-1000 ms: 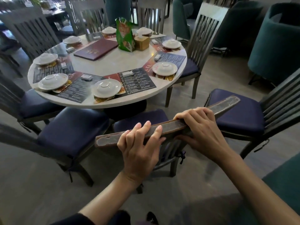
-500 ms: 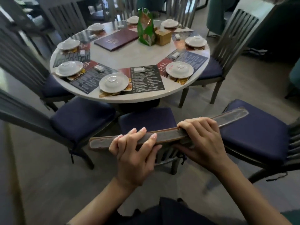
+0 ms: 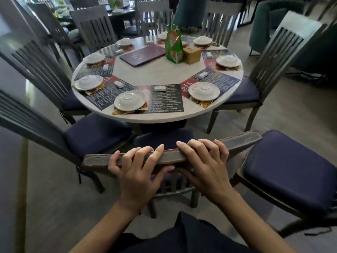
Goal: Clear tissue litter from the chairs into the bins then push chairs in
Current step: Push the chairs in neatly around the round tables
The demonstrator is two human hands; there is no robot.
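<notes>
One chair (image 3: pixel 242 140), left hand (image 3: pixel 139 173), right hand (image 3: pixel 207 166) gripping

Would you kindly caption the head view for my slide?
A person's left hand and right hand grip the top rail of a blue-cushioned chair at a round set table.

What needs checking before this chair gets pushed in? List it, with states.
1. Grip on the top rail by left hand and right hand: ok.
2. No tissue on the seat: none on the visible part, rest hidden, cannot tell.
3. Side clearance to left chair and right chair: cannot tell.
4. Nearest plate fully on the table: ok.
</notes>
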